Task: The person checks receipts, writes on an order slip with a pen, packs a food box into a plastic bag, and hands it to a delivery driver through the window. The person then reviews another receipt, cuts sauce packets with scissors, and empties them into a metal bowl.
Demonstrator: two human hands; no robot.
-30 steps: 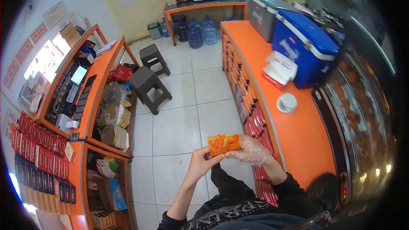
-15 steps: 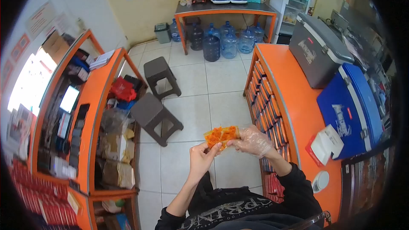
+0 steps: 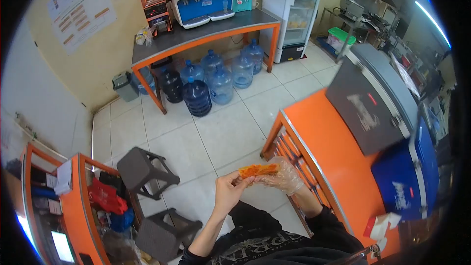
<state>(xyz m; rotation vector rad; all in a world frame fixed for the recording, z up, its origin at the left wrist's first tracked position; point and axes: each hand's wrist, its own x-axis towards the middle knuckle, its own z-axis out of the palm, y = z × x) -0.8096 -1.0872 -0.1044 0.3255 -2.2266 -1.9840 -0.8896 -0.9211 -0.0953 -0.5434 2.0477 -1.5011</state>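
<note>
Between my two hands is a flat, yellowish piece of food with an orange-red topping (image 3: 260, 170); its exact kind I cannot make out. My bare left hand (image 3: 228, 190) pinches its near left edge with thumb and fingers. A clear plastic glove covers my right hand (image 3: 284, 177), whose fingers are closed on the right end. The piece is held in the air in front of my body, seen at a slant. My right fingertips are partly hidden by the piece and the glove's glare.
To my right stands an orange counter (image 3: 319, 135) with a grey cooler box (image 3: 363, 100), a blue cooler box (image 3: 409, 176) and a white-and-red carton (image 3: 381, 226). Dark stools (image 3: 146, 171) are at left. Water jugs (image 3: 197, 97) sit under the drinks table (image 3: 206, 34).
My view has swung up and to the right, bringing the drinks table and fridge closer in. Both hands still grip the food, now tilted so its topping shows more edge-on.
</note>
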